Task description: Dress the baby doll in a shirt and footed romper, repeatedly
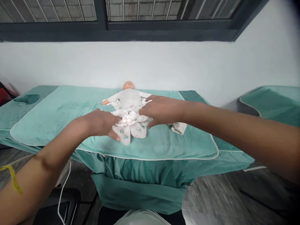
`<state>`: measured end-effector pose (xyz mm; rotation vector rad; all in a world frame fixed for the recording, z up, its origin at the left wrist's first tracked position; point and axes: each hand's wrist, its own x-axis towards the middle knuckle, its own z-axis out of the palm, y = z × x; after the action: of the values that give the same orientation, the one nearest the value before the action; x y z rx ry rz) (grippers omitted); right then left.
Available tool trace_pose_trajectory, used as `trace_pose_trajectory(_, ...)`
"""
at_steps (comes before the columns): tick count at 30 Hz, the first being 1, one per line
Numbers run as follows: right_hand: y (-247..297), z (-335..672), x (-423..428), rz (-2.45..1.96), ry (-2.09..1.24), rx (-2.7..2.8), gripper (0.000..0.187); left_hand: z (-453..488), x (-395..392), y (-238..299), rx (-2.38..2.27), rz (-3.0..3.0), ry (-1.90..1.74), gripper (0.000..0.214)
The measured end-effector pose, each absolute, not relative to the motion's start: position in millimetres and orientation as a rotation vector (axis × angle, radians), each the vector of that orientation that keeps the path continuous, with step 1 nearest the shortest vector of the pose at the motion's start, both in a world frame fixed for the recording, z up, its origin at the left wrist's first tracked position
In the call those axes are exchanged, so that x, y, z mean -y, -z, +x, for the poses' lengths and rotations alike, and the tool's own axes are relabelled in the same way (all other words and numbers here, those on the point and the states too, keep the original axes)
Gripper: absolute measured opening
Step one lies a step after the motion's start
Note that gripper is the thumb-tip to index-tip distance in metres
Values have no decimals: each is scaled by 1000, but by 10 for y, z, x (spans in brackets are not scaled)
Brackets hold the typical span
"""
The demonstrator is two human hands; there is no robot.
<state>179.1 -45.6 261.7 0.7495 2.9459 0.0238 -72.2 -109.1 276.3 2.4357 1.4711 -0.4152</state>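
Observation:
A baby doll in a white long-sleeved top lies on its back, its head toward the wall. Bunched around its lower body is a white printed baby romper, whose footed legs point toward me. My left hand grips the romper's left side, thumb low beside one leg and fingers at the gathered cloth. From the right, my right hand holds the gathered fabric near the doll's waist and covers part of it. Some fingertips are hidden in the folds.
A pale green mat covers the bed, which has a face hole at its left end. Folded printed cloth lies right of the doll. A white cable hangs in front at left. Another green-covered surface stands far right.

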Motion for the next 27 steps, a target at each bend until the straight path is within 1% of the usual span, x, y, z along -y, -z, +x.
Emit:
trace_pose_trajectory(4, -2804, 1744, 493, 837, -57, -2986, 28, -717, 1117, -2886, -1565, 2584, 368, 23)
trace_pose_trajectory(7, -2956, 1702, 555, 937, -31, -3014, 32, -760, 1100, -2932, -1552, 2558, 147, 28)
trace_pose_trajectory(9, -3054, 1647, 618, 1020, 59, -3042, 31, -761, 1095, -2947, -1511, 2446, -55, 31)
trace_pose_trajectory(11, -3144, 1576, 691, 1090, 208, -3062, 25, -739, 1102, -2956, -1447, 2305, -234, 30)
trace_pose_trajectory(14, -3256, 1496, 786, 1121, 449, -3038, 20, -719, 1129, -2980, -1329, 2174, -398, 30)
trace_pose_trajectory(16, -3304, 1496, 818, 1100, 577, -3004, 22, -736, 1158, -3013, -1231, 2170, -354, 30)
trace_pose_trajectory(18, -3319, 1536, 831, 1082, 680, -2998, 23, -760, 1204, -3045, -1114, 2206, -207, 30)
trace_pose_trajectory(21, -3280, 1602, 869, 1107, 801, -3055, 22, -753, 1305, -3044, -944, 2210, -76, 41)
trace_pose_trajectory(24, -3217, 1594, 965, 1085, 896, -3058, 21, -692, 1405, -2986, -881, 2157, -162, 41)
trace_pose_trajectory(27, -3182, 1544, 1073, 1004, 998, -3004, 25, -643, 1469, -2960, -959, 2133, -289, 40)
